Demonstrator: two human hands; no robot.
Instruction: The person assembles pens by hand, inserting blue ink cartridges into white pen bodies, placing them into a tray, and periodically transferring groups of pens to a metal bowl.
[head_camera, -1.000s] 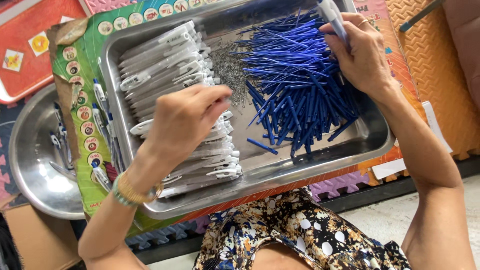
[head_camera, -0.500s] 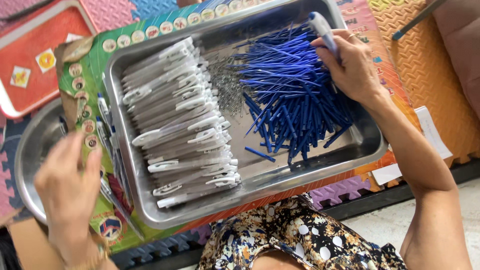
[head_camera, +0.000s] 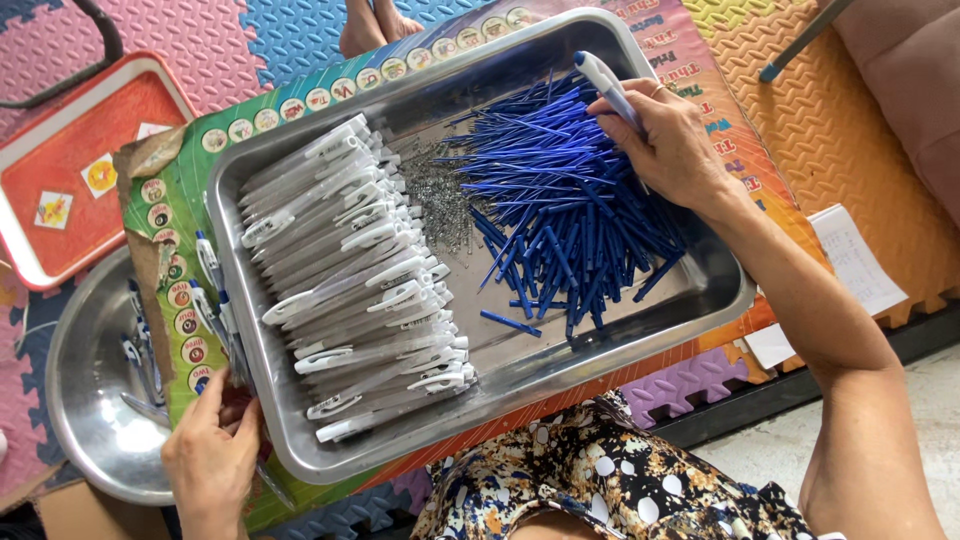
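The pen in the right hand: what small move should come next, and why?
Probably the right hand should lower toward the blue refills and pick one. It holds a pen upright over that pile, while the left hand rests at the tray's left edge near finished pens. Whether this pen already has a refill cannot be told.

Left hand rests low, fingers spread; right hand curled, pinching.
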